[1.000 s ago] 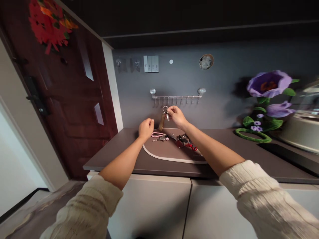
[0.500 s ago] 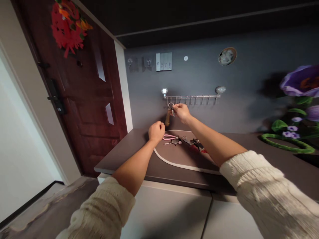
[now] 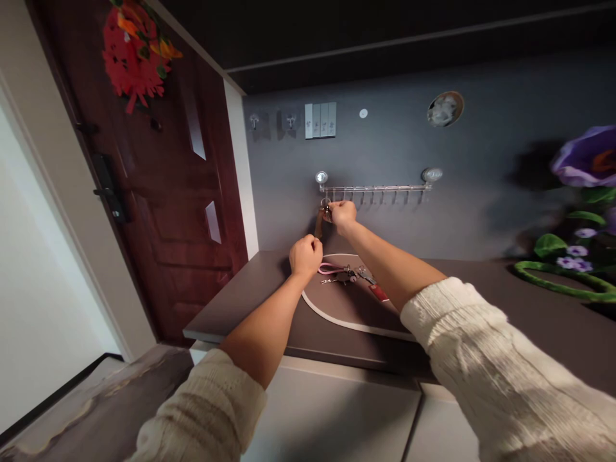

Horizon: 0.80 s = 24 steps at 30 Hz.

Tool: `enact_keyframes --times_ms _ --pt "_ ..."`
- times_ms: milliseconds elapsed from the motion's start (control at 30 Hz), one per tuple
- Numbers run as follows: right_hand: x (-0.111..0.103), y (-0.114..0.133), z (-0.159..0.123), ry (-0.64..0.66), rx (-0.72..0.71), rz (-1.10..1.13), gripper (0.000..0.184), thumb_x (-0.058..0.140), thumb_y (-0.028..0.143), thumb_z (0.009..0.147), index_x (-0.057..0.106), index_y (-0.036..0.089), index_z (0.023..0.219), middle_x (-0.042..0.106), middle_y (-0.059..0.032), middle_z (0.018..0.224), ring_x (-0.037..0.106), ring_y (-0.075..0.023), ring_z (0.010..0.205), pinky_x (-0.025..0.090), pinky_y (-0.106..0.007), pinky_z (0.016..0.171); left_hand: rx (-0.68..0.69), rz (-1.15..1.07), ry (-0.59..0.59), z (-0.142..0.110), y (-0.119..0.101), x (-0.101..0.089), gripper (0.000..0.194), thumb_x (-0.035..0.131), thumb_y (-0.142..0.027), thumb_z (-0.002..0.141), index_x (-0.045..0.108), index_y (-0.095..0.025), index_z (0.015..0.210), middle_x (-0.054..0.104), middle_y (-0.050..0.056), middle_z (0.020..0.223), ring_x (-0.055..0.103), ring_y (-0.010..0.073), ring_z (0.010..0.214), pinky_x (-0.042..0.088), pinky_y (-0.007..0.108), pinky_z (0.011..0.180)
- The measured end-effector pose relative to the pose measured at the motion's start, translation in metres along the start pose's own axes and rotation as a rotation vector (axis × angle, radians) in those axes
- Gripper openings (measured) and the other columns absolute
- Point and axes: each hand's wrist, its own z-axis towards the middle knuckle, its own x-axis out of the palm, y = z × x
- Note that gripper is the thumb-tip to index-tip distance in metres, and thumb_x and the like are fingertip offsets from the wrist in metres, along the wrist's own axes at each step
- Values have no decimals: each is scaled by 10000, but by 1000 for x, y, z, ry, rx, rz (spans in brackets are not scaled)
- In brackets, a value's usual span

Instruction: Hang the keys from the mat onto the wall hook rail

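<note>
My right hand pinches a bunch of keys on a metal ring, just under the left end of a clear rail with hooks on the wall. From the ring a brown strap-like fob hangs down. Its lower end meets my left hand, whose fingers are closed; what they hold is hidden. I cannot tell whether the ring is on a hook. Below, a pink loop strap, more keys and a red tag lie inside a white-rimmed tray, partly behind my right forearm.
The tray stands on a brown counter. Two small hooks, a switch panel and a round stuffed hole are on the grey wall. Purple flowers stand at right, a dark red door at left. A dark cabinet overhangs.
My right hand has moved slightly left with the keys and ring, and the fob now meets my left hand. More of the red tag shows beside my right forearm.
</note>
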Motion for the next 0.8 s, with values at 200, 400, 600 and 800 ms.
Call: enact_keyframes --times_ms 200,400,600,800 --pt "0 -5 4 -49 2 -7 141 560 128 712 531 148 575 547 -20 590 531 -97 489 532 -301 488 3 -11 6 0 -1 -1 246 375 -250 819 548 -187 657 604 48 655 519 151 627 284 252 570" --pt "-3 -13 3 -69 3 -68 126 583 154 706 526 162 594 542 -7 593 513 -84 467 521 -285 470 19 3 1 0 0 0 257 370 -265 830 555 -185 670 606 54 660 524 158 628 272 259 570" --pt "-10 -23 10 -35 -54 -142 106 577 199 707 519 173 622 518 12 535 484 -78 442 476 -234 443 43 18 -9 -1 -1 0 270 362 -274 835 557 -188 669 601 47 648 516 155 617 247 261 556" --pt "-22 -24 12 30 -138 -266 84 554 212 712 534 161 648 540 12 556 495 -72 471 462 -225 526 54 27 5 -3 -2 -4 282 362 -279 837 561 -189 659 589 42 639 502 149 603 244 256 557"
